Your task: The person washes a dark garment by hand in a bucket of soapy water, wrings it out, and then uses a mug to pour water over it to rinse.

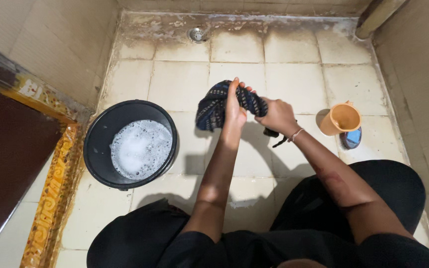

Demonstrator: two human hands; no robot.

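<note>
A dark blue patterned cloth is held up over the tiled floor, bunched and twisted between both hands. My left hand grips its middle with fingers closed around it. Just to the right of it, my right hand is closed on the other end of the cloth, and a dark strand hangs below that wrist. A thin bracelet sits on my right wrist. A black bucket of soapy, foamy water stands to the left of the hands.
An orange plastic mug stands on the floor at right, next to a small dark round object. A floor drain lies at the far wall. A dark door with a yellow patterned sill runs along the left. My knees in black fill the bottom.
</note>
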